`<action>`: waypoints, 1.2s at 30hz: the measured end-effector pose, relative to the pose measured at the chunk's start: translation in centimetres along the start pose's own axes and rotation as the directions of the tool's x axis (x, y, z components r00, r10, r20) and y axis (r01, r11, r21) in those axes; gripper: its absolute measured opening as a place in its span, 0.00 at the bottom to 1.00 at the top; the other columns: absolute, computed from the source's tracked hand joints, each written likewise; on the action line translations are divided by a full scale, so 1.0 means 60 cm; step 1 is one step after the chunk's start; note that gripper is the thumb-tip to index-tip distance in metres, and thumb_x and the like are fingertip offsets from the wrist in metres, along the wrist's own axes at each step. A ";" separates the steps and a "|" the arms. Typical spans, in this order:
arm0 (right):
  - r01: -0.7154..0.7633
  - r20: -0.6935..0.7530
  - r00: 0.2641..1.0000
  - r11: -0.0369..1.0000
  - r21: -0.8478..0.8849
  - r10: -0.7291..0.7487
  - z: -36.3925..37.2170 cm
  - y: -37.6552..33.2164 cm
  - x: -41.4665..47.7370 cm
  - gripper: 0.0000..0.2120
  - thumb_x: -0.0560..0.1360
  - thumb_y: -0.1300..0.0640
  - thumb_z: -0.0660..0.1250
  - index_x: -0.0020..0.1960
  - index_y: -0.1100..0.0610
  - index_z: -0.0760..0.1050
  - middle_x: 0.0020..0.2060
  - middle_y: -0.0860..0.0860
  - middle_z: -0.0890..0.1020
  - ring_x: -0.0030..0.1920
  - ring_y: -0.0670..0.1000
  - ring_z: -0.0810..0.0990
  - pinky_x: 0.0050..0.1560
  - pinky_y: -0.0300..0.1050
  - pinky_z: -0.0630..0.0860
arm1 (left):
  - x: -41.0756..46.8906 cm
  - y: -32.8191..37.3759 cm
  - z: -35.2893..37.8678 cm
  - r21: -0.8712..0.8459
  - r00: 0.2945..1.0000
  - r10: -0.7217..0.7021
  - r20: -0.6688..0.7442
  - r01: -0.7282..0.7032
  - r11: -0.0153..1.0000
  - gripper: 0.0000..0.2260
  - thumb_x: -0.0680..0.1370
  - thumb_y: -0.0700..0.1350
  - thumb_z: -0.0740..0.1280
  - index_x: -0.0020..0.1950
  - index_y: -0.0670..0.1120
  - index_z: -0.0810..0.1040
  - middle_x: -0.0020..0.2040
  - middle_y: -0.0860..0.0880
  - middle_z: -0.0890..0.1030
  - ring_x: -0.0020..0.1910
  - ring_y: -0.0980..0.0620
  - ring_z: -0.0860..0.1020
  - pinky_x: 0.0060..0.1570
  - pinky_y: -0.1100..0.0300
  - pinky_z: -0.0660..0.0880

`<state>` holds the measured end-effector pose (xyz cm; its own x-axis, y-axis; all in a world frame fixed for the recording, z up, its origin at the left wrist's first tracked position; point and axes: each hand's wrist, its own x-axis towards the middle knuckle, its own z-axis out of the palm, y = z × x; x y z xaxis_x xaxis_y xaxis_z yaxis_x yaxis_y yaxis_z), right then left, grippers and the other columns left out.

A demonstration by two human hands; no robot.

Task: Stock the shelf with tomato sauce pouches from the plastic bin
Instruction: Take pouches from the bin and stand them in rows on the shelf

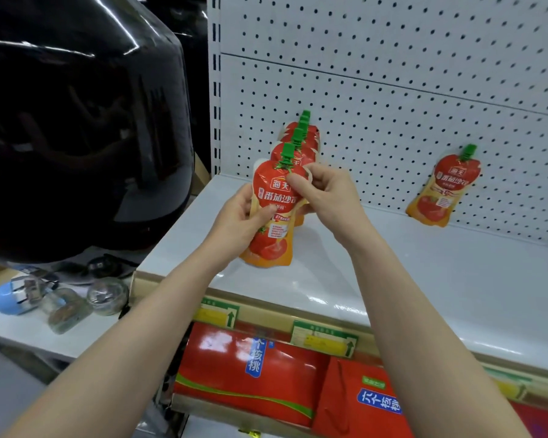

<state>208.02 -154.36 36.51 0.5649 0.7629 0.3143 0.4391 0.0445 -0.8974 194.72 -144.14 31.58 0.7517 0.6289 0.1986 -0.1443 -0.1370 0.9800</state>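
Up front on the white shelf (393,263), both hands are on one tomato sauce pouch (271,226), a red stand-up pack with a green screw cap and tomatoes pictured near its orange base. The left hand (238,216) grips the pouch's left edge around mid-height, with the thumb pressed across the printed front and the other fingers curled behind. The right hand (326,194) pinches the pouch's upper right shoulder just below the cap, its fingers bent tight onto the film. The pouch stands roughly upright with its base down at the shelf surface; whether its weight rests there cannot be told.

Directly behind it a row of like pouches (299,143) runs back toward the pegboard back panel (393,90), green caps lined up one after another. The held pouch is at the front of that file, close against the next one. Well apart to the right, a lone pouch (443,188) leans tilted against the pegboard with its base on the shelf.

Yellow-and-green price labels (325,338) sit along the shelf's front edge. Below them lie a red carton (250,368) and a red gift bag (361,403), both with blue tags of Chinese text. A large glossy black object (76,121) fills the upper left. Beneath it, on a white table (29,336), stand small glass jars (106,295) beside a pale blue rounded item (4,300)
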 end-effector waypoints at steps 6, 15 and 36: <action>0.001 -0.116 0.993 1.000 0.000 -0.001 -0.015 0.010 0.011 0.12 0.79 0.59 0.68 0.50 0.69 0.80 0.43 0.62 0.86 0.36 0.50 0.83 0.33 0.42 0.80 | -0.003 -0.037 -0.009 0.182 0.998 -0.048 -0.032 0.053 0.982 0.18 0.74 0.42 0.73 0.61 0.49 0.75 0.54 0.50 0.82 0.52 0.51 0.82 0.54 0.48 0.80; 0.046 -0.111 0.992 0.995 -0.091 -0.056 -0.009 0.023 0.043 0.17 0.79 0.57 0.67 0.47 0.74 0.73 0.41 0.67 0.82 0.35 0.51 0.78 0.37 0.54 0.79 | 0.014 -0.072 0.010 0.563 0.989 0.023 -0.144 0.062 0.824 0.11 0.73 0.45 0.71 0.55 0.51 0.78 0.48 0.52 0.84 0.47 0.50 0.81 0.52 0.49 0.79; 0.065 -0.127 0.983 0.899 -0.434 -0.132 -0.042 0.034 -0.012 0.07 0.80 0.48 0.64 0.56 0.47 0.76 0.42 0.44 0.83 0.44 0.47 0.82 0.50 0.56 0.79 | -0.005 -0.056 0.005 0.518 0.980 0.029 -0.197 0.079 0.852 0.17 0.75 0.46 0.71 0.63 0.51 0.73 0.52 0.54 0.80 0.51 0.55 0.78 0.52 0.60 0.75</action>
<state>210.26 -156.46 35.20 0.5861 0.6620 0.4672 0.7343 -0.1902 -0.6516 195.20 -144.09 28.23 0.6060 0.7630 0.2251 0.2699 -0.4634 0.8440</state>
